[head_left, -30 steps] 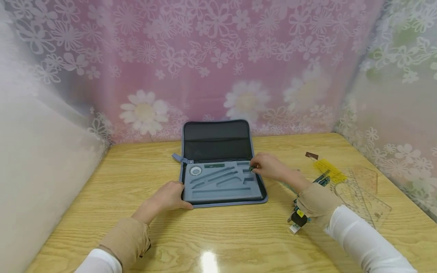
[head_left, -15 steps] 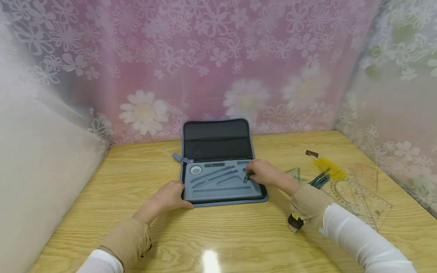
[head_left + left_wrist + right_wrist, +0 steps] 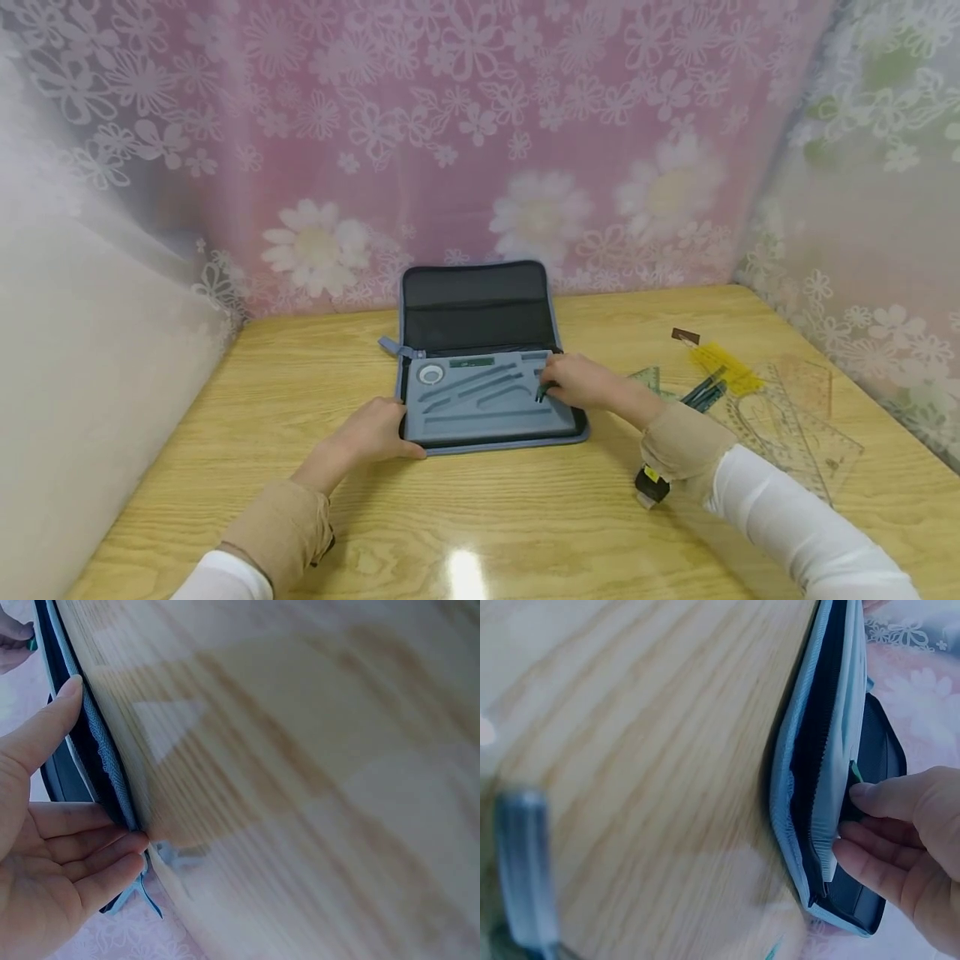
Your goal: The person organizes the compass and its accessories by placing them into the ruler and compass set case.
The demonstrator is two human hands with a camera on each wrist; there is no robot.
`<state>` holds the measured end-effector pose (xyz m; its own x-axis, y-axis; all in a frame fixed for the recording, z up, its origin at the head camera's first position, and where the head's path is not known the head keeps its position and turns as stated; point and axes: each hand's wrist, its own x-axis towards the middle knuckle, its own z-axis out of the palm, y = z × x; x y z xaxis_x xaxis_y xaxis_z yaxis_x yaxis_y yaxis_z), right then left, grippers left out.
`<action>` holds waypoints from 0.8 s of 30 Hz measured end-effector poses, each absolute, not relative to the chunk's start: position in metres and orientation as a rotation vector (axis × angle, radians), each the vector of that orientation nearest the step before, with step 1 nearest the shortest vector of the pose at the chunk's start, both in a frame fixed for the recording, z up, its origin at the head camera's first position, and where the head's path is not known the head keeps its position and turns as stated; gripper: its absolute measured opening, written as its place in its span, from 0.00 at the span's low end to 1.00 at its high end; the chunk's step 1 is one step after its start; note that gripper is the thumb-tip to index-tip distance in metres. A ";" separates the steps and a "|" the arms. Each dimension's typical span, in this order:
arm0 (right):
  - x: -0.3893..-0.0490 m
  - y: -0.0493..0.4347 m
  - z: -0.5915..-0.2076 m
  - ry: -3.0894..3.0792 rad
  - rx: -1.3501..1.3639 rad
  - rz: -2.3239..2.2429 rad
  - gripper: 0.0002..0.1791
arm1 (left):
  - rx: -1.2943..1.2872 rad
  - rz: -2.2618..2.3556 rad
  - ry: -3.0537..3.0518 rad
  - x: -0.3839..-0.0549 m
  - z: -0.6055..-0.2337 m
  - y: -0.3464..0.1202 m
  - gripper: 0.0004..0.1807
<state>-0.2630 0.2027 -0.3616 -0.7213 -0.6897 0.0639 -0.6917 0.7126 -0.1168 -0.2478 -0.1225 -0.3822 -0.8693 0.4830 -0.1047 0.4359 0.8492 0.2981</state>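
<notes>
An unzipped blue-edged case [image 3: 477, 292] lies on the table with its black lid raised. Its grey moulded tray [image 3: 450, 427] has several cut-out slots. A round white ring [image 3: 430, 374] and a flat dark green piece [image 3: 471, 362] sit at the tray's back left. At the case's front left corner, my left hand [image 3: 367, 429] grips it, thumb along the front edge and fingers at the side. My right hand [image 3: 581, 382] pinches a small dark green piece [image 3: 542, 392] over the right-hand slots. In the right wrist view, thumb and fingers [image 3: 885, 796] partly hide that piece.
Right of the case lie dark green pens [image 3: 703, 395], a yellow stencil [image 3: 731, 368], clear rulers [image 3: 806, 437] and a green set square [image 3: 648, 378]. A black item with a yellow label [image 3: 652, 485] is near my right forearm. Patterned curtain [image 3: 480, 150] hangs behind.
My right hand has moved slightly left and toward me over the tray with the small green piece, then stayed nearly still. The left hand keeps its place at the corner.
</notes>
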 end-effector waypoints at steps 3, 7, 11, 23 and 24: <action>-0.262 0.204 -0.362 -2.865 1.211 0.171 0.03 | 0.712 0.408 2.848 -0.247 -0.383 -0.122 0.28; -0.262 0.204 -0.363 -2.865 1.218 0.111 0.04 | 0.711 0.413 2.852 -0.247 -0.383 -0.122 0.29; -0.262 0.204 -0.364 -2.872 1.209 0.048 0.05 | 0.718 0.422 2.863 -0.247 -0.383 -0.122 0.28; -0.257 0.205 -0.372 -2.790 1.118 0.131 0.06 | 0.720 0.410 2.867 -0.245 -0.383 -0.122 0.28; -0.257 0.205 -0.373 -2.789 1.103 0.150 0.06 | 0.717 0.411 2.866 -0.245 -0.383 -0.122 0.28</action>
<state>-0.2570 0.2053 -0.3728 -0.7220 -0.6720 0.1649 -0.6858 0.7266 -0.0418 -0.2449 -0.1217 -0.3829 -0.8728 0.4805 -0.0860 0.4369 0.8476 0.3011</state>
